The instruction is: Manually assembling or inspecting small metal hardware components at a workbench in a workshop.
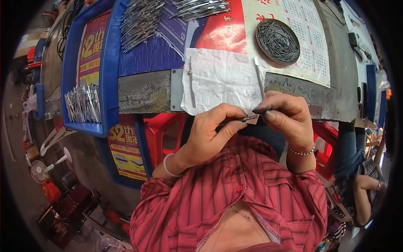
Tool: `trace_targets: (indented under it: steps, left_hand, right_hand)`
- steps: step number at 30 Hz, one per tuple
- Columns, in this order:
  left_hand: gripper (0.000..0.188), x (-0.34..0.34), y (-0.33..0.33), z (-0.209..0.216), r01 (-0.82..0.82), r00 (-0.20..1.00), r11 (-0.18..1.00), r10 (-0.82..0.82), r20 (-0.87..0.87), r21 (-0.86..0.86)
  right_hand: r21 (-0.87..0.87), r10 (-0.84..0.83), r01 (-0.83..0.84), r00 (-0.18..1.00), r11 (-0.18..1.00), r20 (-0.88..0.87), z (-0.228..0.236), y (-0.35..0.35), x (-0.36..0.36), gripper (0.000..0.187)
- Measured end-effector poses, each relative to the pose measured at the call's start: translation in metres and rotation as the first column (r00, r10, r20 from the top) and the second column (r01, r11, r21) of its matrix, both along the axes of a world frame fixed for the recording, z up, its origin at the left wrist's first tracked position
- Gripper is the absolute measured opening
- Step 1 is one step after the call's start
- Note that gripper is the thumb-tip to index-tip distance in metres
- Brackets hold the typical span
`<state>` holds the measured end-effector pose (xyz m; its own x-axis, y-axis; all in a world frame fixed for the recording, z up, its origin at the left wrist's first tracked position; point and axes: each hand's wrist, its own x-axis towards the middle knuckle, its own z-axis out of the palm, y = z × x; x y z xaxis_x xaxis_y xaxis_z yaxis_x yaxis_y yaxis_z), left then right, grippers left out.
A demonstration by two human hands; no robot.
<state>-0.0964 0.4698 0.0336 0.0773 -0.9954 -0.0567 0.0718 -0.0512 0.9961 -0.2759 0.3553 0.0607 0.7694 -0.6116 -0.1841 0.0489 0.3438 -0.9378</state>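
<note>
My left hand is closed, pinching a slim dark metal piece between thumb and fingers. My right hand is closed in a pinch at the far end of that piece, its fingertips stained dark. What lies between the right fingertips is too small to make out. Both hands are just off the table's near edge, in front of a crumpled white sheet. On the sheet's left side lies a thin metal rod. A narrow metal strip rests along its right side, close to my right hand.
A round dish of dark metal pins stands beyond my right hand. Slim metal pieces lie piled at the far left, with another pile beside them. A blue tray on the left holds upright metal pieces.
</note>
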Motion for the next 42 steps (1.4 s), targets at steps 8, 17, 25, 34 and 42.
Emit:
trace_targets:
  steps: [8,17,25,34,42]
  left_hand:
    - [0.012,0.003,0.001,-0.004,0.026,0.995,0.997,-0.019,0.099,-0.071]
    - [0.012,0.006,0.000,-0.005,0.026,0.994,0.996,-0.016,0.112,-0.090]
    - [0.014,0.009,-0.001,-0.008,0.039,0.946,0.976,0.032,0.321,-0.213]
    - [0.013,0.011,0.002,-0.007,0.132,0.941,0.983,-0.084,0.328,-0.128]
    - [0.013,0.006,0.009,-0.011,0.233,0.968,0.973,-0.230,0.101,-0.011]
  right_hand:
    - [0.101,0.018,-0.021,0.999,0.995,0.034,0.000,0.003,0.001,0.016]
    - [0.137,-0.009,0.003,0.999,0.991,0.044,0.003,0.001,0.007,0.018]
    - [0.195,0.090,-0.077,0.994,0.978,-0.058,0.003,-0.003,0.008,0.018]
    - [0.238,0.169,-0.134,0.977,0.962,-0.133,0.001,-0.002,0.003,0.020]
    - [-0.035,0.255,-0.271,0.937,0.962,-0.236,0.005,0.006,-0.005,0.016]
